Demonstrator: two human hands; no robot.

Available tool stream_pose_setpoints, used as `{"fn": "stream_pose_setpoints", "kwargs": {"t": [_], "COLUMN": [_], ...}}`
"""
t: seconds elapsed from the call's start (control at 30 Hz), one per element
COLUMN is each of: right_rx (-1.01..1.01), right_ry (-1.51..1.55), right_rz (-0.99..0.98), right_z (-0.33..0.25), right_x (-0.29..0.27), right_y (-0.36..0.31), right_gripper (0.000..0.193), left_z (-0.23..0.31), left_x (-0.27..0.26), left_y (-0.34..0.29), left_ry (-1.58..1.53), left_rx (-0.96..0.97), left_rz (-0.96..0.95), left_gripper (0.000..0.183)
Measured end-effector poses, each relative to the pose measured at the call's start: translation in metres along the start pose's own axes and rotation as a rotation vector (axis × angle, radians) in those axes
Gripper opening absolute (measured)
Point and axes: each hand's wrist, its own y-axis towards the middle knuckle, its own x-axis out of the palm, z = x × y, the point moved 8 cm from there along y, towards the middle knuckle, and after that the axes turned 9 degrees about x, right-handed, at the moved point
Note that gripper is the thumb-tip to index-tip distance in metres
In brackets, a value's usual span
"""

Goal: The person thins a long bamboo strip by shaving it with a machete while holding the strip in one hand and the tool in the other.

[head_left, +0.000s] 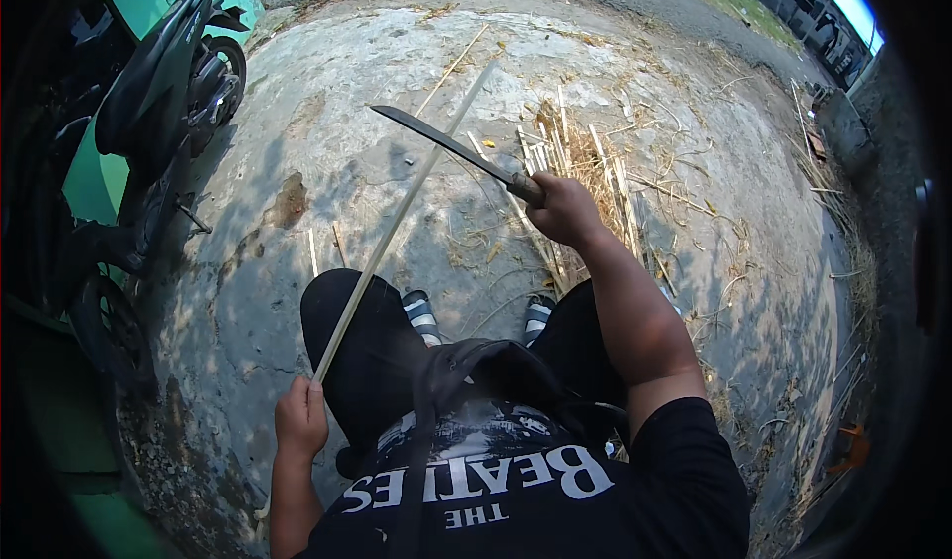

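My left hand (301,416) is closed round the near end of a long, pale bamboo strip (393,219), beside my left knee. The strip slants up and away to the right over the ground. In my right hand (565,210) is the wooden handle of a machete (443,141), its dark blade pointing left and away. Seen from above, the blade crosses the strip toward its far end; whether the two touch I cannot tell. Beyond my right foot lies a pile of split bamboo strips and shavings (575,162).
A motorcycle (159,103) stands on the left by a green wall. Another thin strip (451,68) lies ahead on the cracked concrete. Shavings and debris are scattered at the right, along a low wall (883,162). My sandalled feet (420,313) are just in front of me.
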Motion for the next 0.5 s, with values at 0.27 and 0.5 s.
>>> {"fn": "stream_pose_setpoints", "kwargs": {"t": [0.27,0.5], "right_rx": [-0.132,-0.419], "right_ry": [0.043,-0.249], "right_rz": [0.103,-0.081], "right_z": [-0.017,-0.098], "right_x": [-0.012,0.000], "right_y": [-0.018,-0.023], "right_gripper": [0.013,0.013], "left_z": [0.035,0.036], "left_x": [-0.019,-0.007], "left_y": [0.004,-0.013], "left_ry": [0.246,0.299], "left_rx": [0.080,-0.012], "left_rz": [0.163,0.087], "left_gripper": [0.031,0.033]}}
